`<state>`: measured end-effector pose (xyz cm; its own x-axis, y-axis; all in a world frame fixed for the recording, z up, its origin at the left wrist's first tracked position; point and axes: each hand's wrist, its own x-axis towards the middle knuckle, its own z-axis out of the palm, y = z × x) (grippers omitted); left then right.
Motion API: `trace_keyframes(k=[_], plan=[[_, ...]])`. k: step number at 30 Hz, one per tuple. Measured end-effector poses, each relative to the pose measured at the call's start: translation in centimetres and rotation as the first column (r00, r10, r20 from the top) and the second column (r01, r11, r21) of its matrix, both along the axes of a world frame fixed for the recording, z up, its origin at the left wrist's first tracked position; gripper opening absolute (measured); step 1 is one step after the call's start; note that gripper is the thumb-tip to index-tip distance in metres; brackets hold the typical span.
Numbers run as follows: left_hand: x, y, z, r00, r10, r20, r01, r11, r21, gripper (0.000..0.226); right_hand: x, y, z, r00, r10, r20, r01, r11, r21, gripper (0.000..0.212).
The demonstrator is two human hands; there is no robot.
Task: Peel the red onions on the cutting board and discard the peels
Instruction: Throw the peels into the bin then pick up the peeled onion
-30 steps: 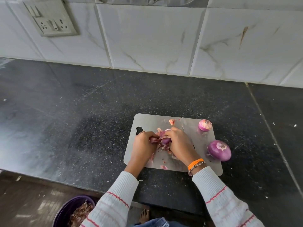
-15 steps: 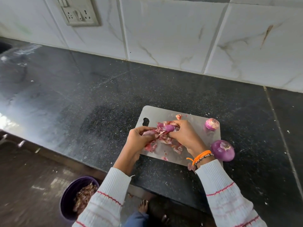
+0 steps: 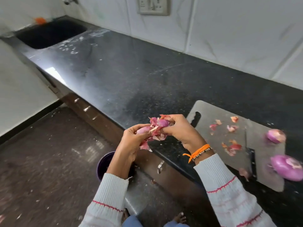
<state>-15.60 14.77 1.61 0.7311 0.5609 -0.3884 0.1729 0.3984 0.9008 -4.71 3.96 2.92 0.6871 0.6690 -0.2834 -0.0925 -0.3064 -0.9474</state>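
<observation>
From my seat at the feed I see both hands raised together over the front edge of the black countertop (image 3: 131, 74), to the left of the steel cutting board (image 3: 211, 110). My left hand (image 3: 131, 141) has its fingers curled round a bunch of red onion peels (image 3: 155, 130), with papery pink scraps hanging below the palm. My right hand (image 3: 182, 130) meets it from the other side, fingers and thumb curled in and pinching the same bunch from above; an orange thread band (image 3: 198, 150) and a beaded bracelet sit at that wrist, just above the white ribbed sleeve (image 3: 227, 192) with its red stripe. On the board a few loose peel scraps (image 3: 232, 147) lie scattered across the middle, and a knife (image 3: 250, 154) lies lengthwise near them with its dark handle toward me. Two peeled red onions are at the board's right side: the farther onion (image 3: 275, 135) by the right edge, the nearer onion (image 3: 287, 167) at the front right corner, both blurred. Down on the floor, directly beneath my left forearm, the rim of a purple bin (image 3: 102, 163) shows, mostly hidden by the arm. Farther left along the counter lies a dark sink (image 3: 49, 35), and a switch plate (image 3: 153, 5) is set in the white tiled wall.
</observation>
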Motion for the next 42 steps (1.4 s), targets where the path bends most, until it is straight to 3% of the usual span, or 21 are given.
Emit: trace_keyframes(k=[6, 15, 27, 33, 35, 38, 42], plan=[[-7.6, 7.7, -1.8, 0.991, 0.129, -0.026, -0.129, 0.992, -0.004, 0.019, -5.9, 9.1, -1.7, 0.982, 0.171, -0.078, -0.169, 0.985, 0.031, 0.048], [-14.3, 19.0, -10.4, 0.945, 0.229, -0.233, -0.258, 0.96, -0.106, 0.022, -12.1, 22.2, -10.5, 0.937, 0.209, -0.28, -0.252, 0.959, -0.127, 0.036], [-14.5, 26.4, -38.0, 0.841, 0.27, -0.469, -0.435, 0.853, -0.289, 0.021, -14.1, 31.8, -38.2, 0.9, 0.056, -0.433, -0.239, 0.893, -0.381, 0.033], [-14.0, 27.1, -49.6, 0.781, 0.27, -0.563, -0.501, 0.809, -0.307, 0.021, -15.9, 32.7, -50.1, 0.919, -0.086, -0.384, -0.127, 0.859, -0.497, 0.03], [-13.9, 27.3, -51.8, 0.792, 0.27, -0.547, -0.52, 0.768, -0.374, 0.022, -16.3, 32.6, -52.6, 0.918, -0.095, -0.385, -0.12, 0.86, -0.497, 0.032], [-14.0, 27.5, -53.7, 0.811, 0.229, -0.538, -0.496, 0.756, -0.426, 0.045, -16.5, 32.5, -54.2, 0.88, -0.181, -0.439, -0.073, 0.862, -0.501, 0.043], [-14.1, 27.5, -53.0, 0.822, 0.215, -0.527, -0.478, 0.764, -0.434, 0.039, -16.2, 32.3, -52.9, 0.853, -0.256, -0.455, -0.008, 0.864, -0.503, 0.037]])
